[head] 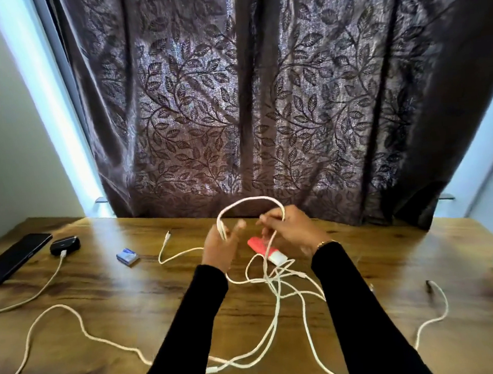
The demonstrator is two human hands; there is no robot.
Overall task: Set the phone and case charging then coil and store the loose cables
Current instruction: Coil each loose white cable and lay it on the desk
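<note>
Evidently mid-coil, the left hand (221, 242) gripped the white cable (251, 200) loop while the right hand's (287, 228) fingers pinched it, guiding another turn. The phone (13, 257) and case (65, 245) lay far left on the tabletop (100, 304).

I can read no text, brand or number anywhere on my feed. The small blue-and-white box (127, 256) at about ten o'clock from the hands carries some print, but it is too blurred for me to make out. The phone (12, 258), far at nine o'clock, shows only a dark face.
</note>
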